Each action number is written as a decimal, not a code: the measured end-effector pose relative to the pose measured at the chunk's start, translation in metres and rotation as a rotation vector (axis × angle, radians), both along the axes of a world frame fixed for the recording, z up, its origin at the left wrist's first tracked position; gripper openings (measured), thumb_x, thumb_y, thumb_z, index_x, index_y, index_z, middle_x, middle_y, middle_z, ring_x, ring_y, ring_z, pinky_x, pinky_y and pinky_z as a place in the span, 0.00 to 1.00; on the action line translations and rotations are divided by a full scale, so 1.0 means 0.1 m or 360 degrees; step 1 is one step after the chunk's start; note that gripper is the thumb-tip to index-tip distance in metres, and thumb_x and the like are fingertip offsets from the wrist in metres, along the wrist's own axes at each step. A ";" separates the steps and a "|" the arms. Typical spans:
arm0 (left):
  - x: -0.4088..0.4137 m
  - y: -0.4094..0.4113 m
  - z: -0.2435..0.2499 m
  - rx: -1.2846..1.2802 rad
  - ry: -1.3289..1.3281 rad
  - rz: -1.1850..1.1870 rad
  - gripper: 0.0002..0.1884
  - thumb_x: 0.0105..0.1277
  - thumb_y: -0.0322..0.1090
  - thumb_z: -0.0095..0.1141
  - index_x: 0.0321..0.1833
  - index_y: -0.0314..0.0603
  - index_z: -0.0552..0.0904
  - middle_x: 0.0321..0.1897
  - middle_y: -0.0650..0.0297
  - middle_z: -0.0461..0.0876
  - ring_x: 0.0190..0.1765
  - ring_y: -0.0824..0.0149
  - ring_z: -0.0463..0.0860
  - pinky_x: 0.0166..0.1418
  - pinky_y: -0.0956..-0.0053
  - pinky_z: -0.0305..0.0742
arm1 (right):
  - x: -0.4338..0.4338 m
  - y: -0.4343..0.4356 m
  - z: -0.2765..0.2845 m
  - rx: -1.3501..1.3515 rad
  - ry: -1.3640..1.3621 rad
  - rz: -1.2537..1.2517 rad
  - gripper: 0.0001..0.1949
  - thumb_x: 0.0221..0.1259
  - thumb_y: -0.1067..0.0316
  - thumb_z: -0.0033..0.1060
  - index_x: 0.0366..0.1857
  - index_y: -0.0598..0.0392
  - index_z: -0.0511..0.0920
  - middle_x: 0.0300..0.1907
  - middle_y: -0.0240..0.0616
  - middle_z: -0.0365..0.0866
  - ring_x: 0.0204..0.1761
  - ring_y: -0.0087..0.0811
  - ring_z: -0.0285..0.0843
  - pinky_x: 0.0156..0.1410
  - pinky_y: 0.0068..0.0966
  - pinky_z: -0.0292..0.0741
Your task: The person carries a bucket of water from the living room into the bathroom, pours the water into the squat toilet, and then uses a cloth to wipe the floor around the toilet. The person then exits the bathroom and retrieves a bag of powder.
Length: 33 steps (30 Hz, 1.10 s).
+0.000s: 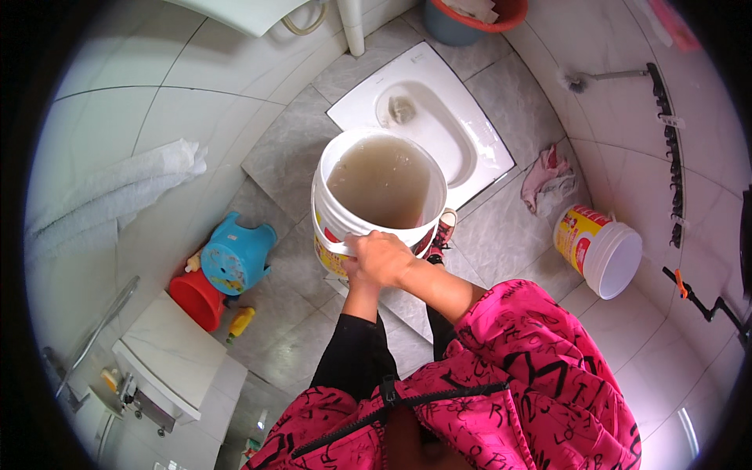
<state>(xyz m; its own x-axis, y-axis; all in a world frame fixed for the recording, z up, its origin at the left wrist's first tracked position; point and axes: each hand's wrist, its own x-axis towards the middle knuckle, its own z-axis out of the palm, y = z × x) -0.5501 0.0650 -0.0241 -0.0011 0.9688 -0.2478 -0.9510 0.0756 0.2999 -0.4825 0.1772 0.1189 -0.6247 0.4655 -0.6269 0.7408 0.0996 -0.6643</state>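
A white plastic bucket [323, 220] with yellow-and-red printing is held in front of me, filled high with murky brownish water [379, 182]. My right hand [379, 255] is closed around its white handle [339, 247] at the near side. Just under it, my left hand [355, 273] is at the same handle, its fingers largely covered by the right. Beyond the bucket, a white ceramic squat toilet [479, 144] is set in the grey tiled floor; the bucket overlaps its near corner in view. Greyish material [401, 109] shows in the toilet's far end.
Left: a blue plastic stool [238, 252], a red basin [197, 301] and a yellow bottle [241, 322]. Right: a second bucket [590, 247] on its side, pink cloth [543, 179], and a wall hook rack [670, 153] with a brush [578, 81]. Far end: a grey-and-red tub [455, 26].
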 end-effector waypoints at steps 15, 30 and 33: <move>0.10 0.13 -0.30 -0.0722 0.0196 -0.0036 0.18 0.62 0.42 0.40 0.48 0.37 0.69 0.43 0.61 0.72 0.45 0.66 0.73 0.48 0.74 0.69 | 0.07 0.13 -0.11 0.0045 -0.0109 -0.0061 0.18 0.46 0.63 0.51 0.42 0.59 0.69 0.30 0.54 0.77 0.37 0.50 0.76 0.43 0.38 0.72; -0.90 -0.88 -0.48 -0.2117 0.1277 -0.0242 0.39 0.54 0.56 0.52 0.58 0.30 0.60 0.56 0.52 0.65 0.56 0.59 0.68 0.53 0.64 0.65 | 0.04 0.06 -0.14 0.0025 -0.0085 -0.0003 0.17 0.50 0.56 0.50 0.37 0.58 0.73 0.29 0.51 0.78 0.36 0.47 0.76 0.44 0.37 0.72; -0.91 -0.89 -0.45 -0.2390 0.1000 -0.0439 0.41 0.53 0.61 0.50 0.62 0.39 0.58 0.61 0.51 0.57 0.64 0.60 0.56 0.63 0.57 0.51 | 0.08 0.05 -0.20 0.0052 -0.0048 -0.0036 0.17 0.50 0.55 0.51 0.38 0.59 0.72 0.28 0.50 0.78 0.35 0.47 0.76 0.44 0.37 0.72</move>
